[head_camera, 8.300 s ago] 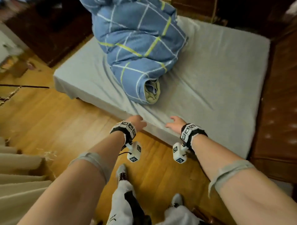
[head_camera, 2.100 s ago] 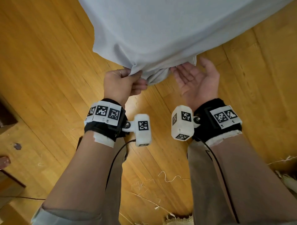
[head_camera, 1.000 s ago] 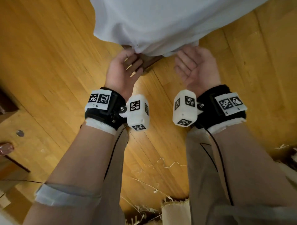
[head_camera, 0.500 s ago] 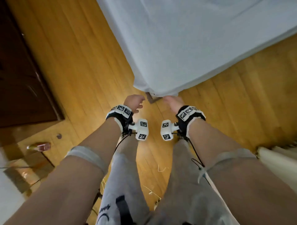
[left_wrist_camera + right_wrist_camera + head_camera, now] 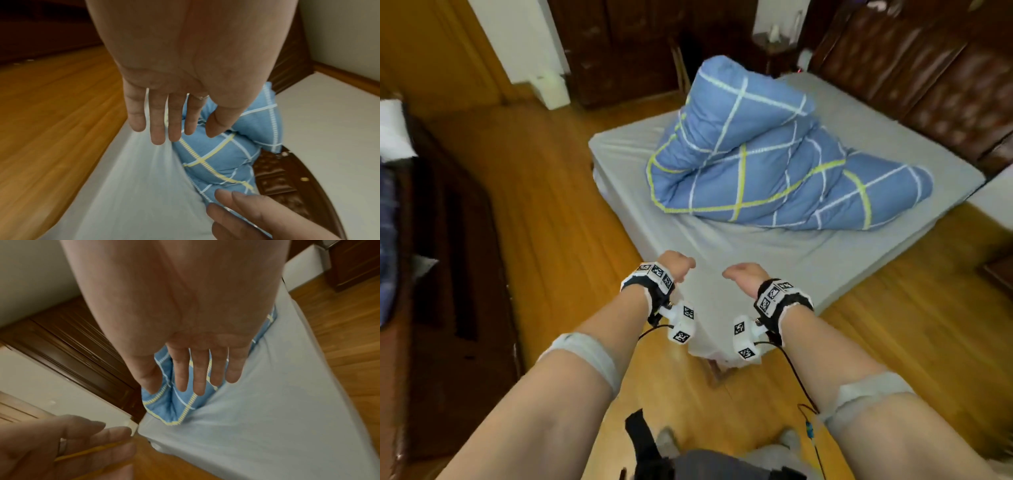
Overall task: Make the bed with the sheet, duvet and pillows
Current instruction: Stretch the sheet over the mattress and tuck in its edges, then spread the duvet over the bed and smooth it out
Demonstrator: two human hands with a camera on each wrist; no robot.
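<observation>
A grey sheet covers the mattress, pulled down over the near corner. A blue duvet with white and yellow-green checks lies bunched in a heap on the middle of the bed. My left hand and right hand hover side by side just above that near corner, holding nothing. In the left wrist view the left hand has straight, relaxed fingers, with the sheet and duvet beyond. The right hand is likewise straight-fingered over the sheet. No pillow shows on the bed.
A dark padded headboard lines the bed's far right side. A dark wardrobe and small nightstand stand at the back. Dark furniture runs along the left. Wooden floor surrounds the bed; a bed leg shows under the corner.
Both hands have let go of the sheet corner they were tucking low at the bed's corner and have risen above it. The view has lifted from the floor to the whole bed.
</observation>
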